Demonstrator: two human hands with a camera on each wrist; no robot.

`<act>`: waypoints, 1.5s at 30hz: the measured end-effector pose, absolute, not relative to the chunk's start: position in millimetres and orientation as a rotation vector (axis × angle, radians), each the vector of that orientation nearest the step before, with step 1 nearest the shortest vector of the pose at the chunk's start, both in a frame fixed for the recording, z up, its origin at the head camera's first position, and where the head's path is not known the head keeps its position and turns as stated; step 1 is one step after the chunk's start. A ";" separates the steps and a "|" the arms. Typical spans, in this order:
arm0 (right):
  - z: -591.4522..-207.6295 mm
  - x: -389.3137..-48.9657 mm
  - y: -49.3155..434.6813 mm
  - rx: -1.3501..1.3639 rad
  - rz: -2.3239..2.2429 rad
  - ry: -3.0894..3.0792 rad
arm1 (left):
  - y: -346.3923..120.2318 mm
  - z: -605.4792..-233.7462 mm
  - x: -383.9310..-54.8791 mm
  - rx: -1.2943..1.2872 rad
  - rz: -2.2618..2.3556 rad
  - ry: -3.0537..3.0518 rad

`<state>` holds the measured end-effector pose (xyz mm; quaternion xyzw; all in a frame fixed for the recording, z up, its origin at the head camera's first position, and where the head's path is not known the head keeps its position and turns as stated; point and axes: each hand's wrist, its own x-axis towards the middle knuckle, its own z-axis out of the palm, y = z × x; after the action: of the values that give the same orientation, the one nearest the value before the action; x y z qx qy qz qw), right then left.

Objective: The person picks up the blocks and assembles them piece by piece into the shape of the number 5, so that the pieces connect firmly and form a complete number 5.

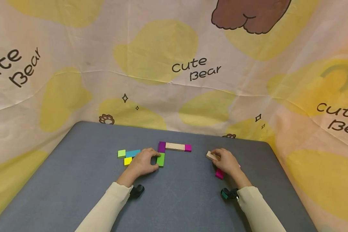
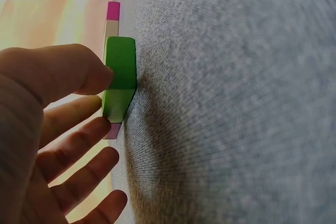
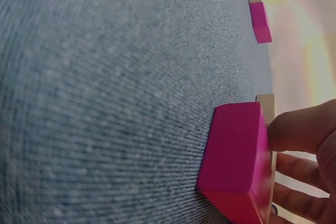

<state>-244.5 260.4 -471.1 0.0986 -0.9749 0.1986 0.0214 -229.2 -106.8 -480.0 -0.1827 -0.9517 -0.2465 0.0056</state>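
In the head view my left hand [image 1: 144, 162] has its thumb and index finger at the left side of a green block [image 1: 160, 160], pinching it. The left wrist view shows the thumb against this green block [image 2: 121, 64], with the other fingers spread. That block touches a purple block [image 1: 161, 147], which meets a plain wooden block [image 1: 175, 147] with a magenta block [image 1: 188, 148] at its end. My right hand [image 1: 227, 162] grips another plain wooden block [image 1: 211, 156] on the table. Close under this hand lies a magenta block [image 1: 219, 174], large in the right wrist view.
Left of my left hand lie a light green block [image 1: 121, 153], a blue block [image 1: 132, 153] and a yellow block [image 1: 128, 161]. A bit of pink shows behind the right wrist. The grey table [image 1: 179, 199] ends at a printed cloth [image 1: 150, 106] hanging behind and beside it.
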 end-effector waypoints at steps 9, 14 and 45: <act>-473.5 -244.6 262.0 0.302 0.641 -3.010 | -105.5 -481.1 -229.7 -0.549 -0.790 -2.987; -473.8 -244.7 263.5 0.311 0.655 -3.008 | -105.2 -480.5 -229.2 -0.543 -0.793 -2.995; -466.8 -239.4 211.1 0.626 0.717 -2.863 | -103.0 -479.5 -228.6 -0.474 -0.906 -3.015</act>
<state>-239.4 211.1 -466.8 0.2070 -0.9472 0.2371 0.0621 -228.6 -103.0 -479.5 -0.1490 -0.9468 -0.2845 -0.0212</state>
